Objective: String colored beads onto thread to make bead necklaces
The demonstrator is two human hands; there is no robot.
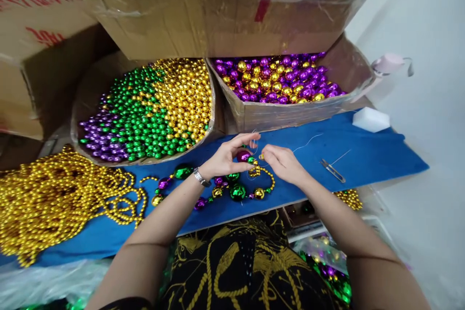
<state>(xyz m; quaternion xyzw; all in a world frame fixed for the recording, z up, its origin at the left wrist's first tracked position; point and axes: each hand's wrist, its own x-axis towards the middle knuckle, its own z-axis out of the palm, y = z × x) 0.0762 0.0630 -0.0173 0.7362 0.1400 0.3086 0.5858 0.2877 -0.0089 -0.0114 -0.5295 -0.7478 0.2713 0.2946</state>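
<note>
My left hand (230,156), with a metal watch at the wrist, holds a large purple bead (243,156) between thumb and fingers, with smaller green and gold beads beside it. Just to its right, my right hand (278,161) pinches a small gold bead (261,156) at its fingertips. A thin clear thread (308,141) runs between the hands and out to the right over the blue cloth. Below the hands lies a strand of green, purple and gold beads, including a large green bead (238,192) and a gold bead (259,193).
Behind the blue cloth (378,150) stand a box of small beads (152,111) and a box of purple and gold beads (279,80), with another box (232,19) above. Gold bead chains (47,198) lie left. Small scissors (332,170) and a white block (371,119) lie right.
</note>
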